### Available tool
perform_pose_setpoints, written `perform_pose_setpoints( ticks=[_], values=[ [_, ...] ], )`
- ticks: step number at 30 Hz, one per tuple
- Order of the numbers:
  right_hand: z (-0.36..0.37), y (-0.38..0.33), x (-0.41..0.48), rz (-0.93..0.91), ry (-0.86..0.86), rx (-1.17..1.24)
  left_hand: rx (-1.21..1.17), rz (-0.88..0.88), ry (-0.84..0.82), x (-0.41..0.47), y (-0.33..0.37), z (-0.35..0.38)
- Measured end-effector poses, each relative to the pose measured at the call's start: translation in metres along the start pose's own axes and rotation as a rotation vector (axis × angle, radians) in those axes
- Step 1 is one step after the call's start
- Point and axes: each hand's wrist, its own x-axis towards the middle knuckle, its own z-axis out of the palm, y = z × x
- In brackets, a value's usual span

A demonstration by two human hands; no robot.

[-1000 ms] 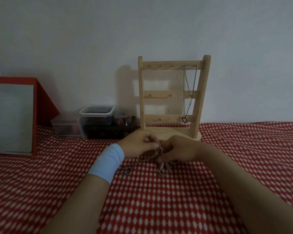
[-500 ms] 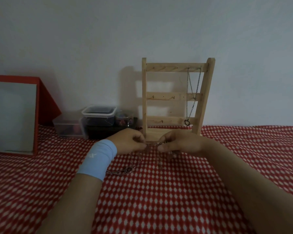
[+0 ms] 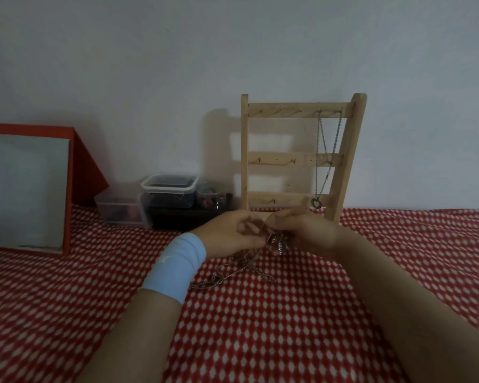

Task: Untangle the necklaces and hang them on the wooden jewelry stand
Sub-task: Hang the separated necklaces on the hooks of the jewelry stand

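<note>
Tangled necklaces (image 3: pixel 244 265): left hand (image 3: pixel 227 240) and right hand (image 3: pixel 311 236) drawing back together, fingers (image 3: pixel 246 226) pinching the knot (image 3: pixel 278 243); untangling still continuing.

No legible text or markings
</note>
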Motion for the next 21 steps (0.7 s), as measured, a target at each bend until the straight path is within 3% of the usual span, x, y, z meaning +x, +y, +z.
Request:
perform_pose_setpoints(
  ticks=[5,9,12,16,19,21],
  values=[
    [-0.01,-0.003,0.001,-0.06,0.092,0.223,0.115,-0.148,-0.035,-0.001,-0.01,-0.012],
    [-0.018,-0.01,-0.007,-0.028,0.201,0.201,0.415,-0.286,-0.031,-0.008,-0.018,-0.026],
    [-0.025,-0.01,-0.008,0.033,0.282,-0.032,0.618,-0.373,0.169,-0.013,-0.02,-0.047],
    [-0.03,-0.014,-0.007,0.286,0.228,-0.519,0.402,-0.327,0.443,-0.025,-0.016,-0.071],
    [-0.03,-0.008,-0.005,0.549,0.13,-0.745,0.043,-0.286,0.309,-0.028,-0.009,-0.06],
    [-0.028,-0.007,-0.004,0.609,0.061,-0.931,0.056,-0.327,0.174,-0.026,-0.005,-0.047]
  ],
)
